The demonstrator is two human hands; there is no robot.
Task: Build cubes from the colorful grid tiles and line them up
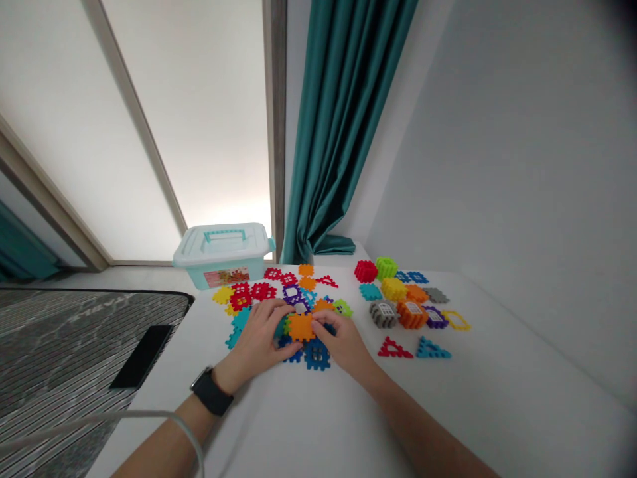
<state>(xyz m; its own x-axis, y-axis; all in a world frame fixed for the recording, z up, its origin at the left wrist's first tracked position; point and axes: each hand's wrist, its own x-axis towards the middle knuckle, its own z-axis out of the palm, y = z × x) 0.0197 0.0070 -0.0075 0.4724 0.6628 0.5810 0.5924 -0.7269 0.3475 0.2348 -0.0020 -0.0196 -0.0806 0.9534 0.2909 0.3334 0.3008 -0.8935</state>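
Between my two hands, an orange square interlocking tile [301, 328] is held above the pile of plastic tiles. My left hand [263, 335], with a black watch on the wrist, curves round its left side, fingers over the top and thumb at the lower edge. The fingertips of my right hand [338, 335] pinch the tile's right edge. Just below lies a dark blue window tile [317, 355] on the table. Teal tiles [239, 326] stick out from beside my left hand. Part of the pile under both hands is hidden.
A lidded teal box [223, 255] stands at the table's back left. Stacked grey tiles [383, 314] and orange tiles [412, 314] are on the right, near a red triangle [395, 348] and a blue triangle [432, 348]. A pale cable [149, 414] crosses the lower left.
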